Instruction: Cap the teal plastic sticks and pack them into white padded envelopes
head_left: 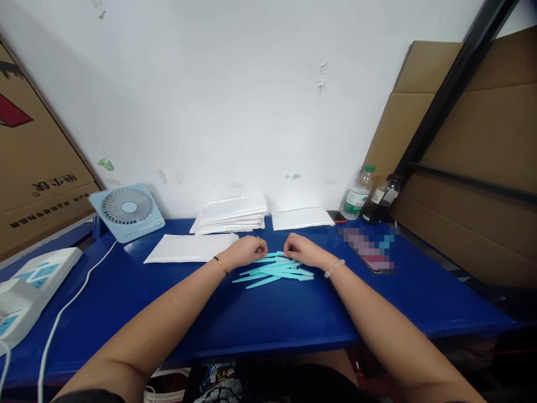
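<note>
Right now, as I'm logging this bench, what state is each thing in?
Left hand: fingers curled, touching the turquoise strips; grip unclear.
Right hand: curled, at the same strips.
Turquoise strips: loose fanned pile, flat on the blue table.
Fan: upright; running or not, cannot tell.
White mailer stack: piled flat.
Water bottle: upright, capped.
Dark bottle: tilted, capped.

A pile of thin sticks [274, 270] is lying mid-table [293, 319], between the left hand [245, 252] and the right hand [304, 251]. A fan [128, 210] is standing far left, a stack of pouches [230, 214] is sitting behind the sticks, and a bottle [356, 193] is standing far right, seemingly against the wall.
</note>
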`<state>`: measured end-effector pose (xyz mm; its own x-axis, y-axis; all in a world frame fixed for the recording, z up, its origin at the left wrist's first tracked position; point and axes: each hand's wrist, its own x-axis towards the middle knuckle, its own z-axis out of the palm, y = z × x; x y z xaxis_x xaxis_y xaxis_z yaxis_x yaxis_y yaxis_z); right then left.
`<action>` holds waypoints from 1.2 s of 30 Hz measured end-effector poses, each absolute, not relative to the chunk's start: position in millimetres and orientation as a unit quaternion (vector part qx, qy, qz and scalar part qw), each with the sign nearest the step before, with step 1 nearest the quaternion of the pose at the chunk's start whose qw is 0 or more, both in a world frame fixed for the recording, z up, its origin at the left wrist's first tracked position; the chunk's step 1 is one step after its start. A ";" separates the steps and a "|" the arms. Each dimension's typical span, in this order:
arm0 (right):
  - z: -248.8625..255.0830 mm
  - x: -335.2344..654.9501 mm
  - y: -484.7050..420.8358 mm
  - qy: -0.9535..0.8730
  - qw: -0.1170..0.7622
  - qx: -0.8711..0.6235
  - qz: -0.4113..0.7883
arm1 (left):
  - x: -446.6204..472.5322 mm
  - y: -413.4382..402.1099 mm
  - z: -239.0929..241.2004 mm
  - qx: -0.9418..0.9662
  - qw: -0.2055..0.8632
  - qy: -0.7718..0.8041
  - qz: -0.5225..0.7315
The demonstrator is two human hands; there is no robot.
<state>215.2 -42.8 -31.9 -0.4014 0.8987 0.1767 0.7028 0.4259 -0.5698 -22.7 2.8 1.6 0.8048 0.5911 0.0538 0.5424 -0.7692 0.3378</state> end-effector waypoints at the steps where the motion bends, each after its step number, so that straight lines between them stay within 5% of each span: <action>1: -32.0 216.5 -42.2 -0.811 0.236 -0.496 0.203 | -18.3 4.3 -0.4 0.936 0.147 0.309 0.076; 10: -31.1 233.0 -37.4 -0.782 0.275 -0.538 0.153 | -32.0 17.8 -6.5 0.904 0.143 0.377 0.144; 16: -24.4 213.8 -48.3 -0.815 0.230 -0.491 0.205 | -28.1 5.7 -8.6 0.909 0.242 0.338 0.043; 28: -25.5 238.3 -40.2 -0.793 0.229 -0.545 0.149 | -25.8 14.8 -10.6 0.884 0.173 0.420 0.112; 36: -16.0 220.5 -52.9 -0.829 0.205 -0.471 0.220 | -21.1 -2.5 -6.1 0.904 0.236 0.350 0.073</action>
<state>220.5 -52.9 -16.0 -0.4713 0.8719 0.1330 0.6914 0.4589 -0.5580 -21.1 -2.5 -6.1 0.7450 0.6662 -0.0335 0.5972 -0.6438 0.4784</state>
